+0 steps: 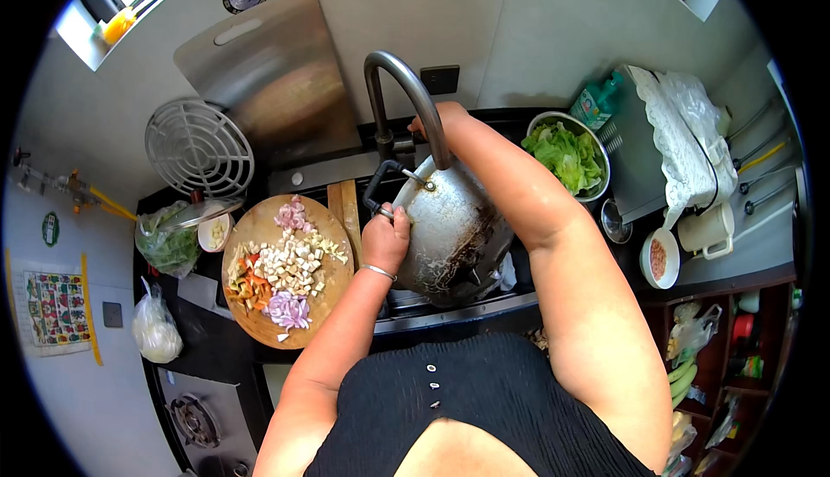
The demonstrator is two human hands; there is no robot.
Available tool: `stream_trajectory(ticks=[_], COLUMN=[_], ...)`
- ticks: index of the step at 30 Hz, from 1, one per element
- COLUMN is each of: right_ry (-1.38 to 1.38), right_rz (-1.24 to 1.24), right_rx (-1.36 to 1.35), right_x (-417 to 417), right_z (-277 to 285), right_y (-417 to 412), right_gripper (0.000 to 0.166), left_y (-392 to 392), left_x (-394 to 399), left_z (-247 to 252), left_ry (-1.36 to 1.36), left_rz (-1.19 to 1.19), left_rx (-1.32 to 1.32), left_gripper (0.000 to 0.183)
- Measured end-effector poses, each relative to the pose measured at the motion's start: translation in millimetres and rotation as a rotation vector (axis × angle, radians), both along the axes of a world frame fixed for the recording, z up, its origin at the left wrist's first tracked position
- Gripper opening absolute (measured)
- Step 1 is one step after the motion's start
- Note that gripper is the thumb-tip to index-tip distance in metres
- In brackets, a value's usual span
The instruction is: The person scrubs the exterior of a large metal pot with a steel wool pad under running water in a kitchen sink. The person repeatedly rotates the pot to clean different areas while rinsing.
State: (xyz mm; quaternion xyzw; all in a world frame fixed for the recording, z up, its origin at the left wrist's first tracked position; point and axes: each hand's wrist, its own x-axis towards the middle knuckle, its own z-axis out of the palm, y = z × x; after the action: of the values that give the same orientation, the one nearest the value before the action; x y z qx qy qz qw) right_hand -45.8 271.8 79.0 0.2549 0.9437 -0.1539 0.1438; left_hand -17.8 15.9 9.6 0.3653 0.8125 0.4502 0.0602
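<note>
A scorched metal pot [447,237] is tilted in the sink below the curved faucet [405,75], its stained outer side towards me. My left hand [386,240] grips the pot's black side handle. Behind the faucet's spout, my right hand [438,120] reaches to the faucet's base; the spout partly covers it, so its exact hold is unclear. To the left, a round wooden cutting board [331,224] bears diced white pieces, sliced red and orange pepper, chopped purple onion and pink meat. Lettuce [564,153] fills a metal bowl at the right of the sink.
A steel board [305,43] and a round rack [199,146] lean against the wall. A gas stove [201,418] is at lower left. At right stand a soap bottle [593,101], a bowl of minced meat [659,260] and a cream mug [707,231].
</note>
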Motion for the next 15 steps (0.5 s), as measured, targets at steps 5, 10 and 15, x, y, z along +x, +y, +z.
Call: stream_trajectory(ticks=[5,10,15], right_ry=[-0.091,-0.109,-0.168], right_rz=[0.137,0.142,0.149], right_rx=[0.182,0.271,0.371], right_x=[-4,-1,1], right_z=[-1,-7,-5], right_y=[-1,-4,-12], right_gripper=[0.035,0.042,0.037], left_y=[0,0,0], left_x=[-2,0,4], left_z=[-1,-2,1], left_ry=[-0.003,0.010,0.007], left_rz=[-0.011,-0.030,-0.047], left_rx=[0.002,0.004,0.006], left_gripper=[0.038,0.038,0.037])
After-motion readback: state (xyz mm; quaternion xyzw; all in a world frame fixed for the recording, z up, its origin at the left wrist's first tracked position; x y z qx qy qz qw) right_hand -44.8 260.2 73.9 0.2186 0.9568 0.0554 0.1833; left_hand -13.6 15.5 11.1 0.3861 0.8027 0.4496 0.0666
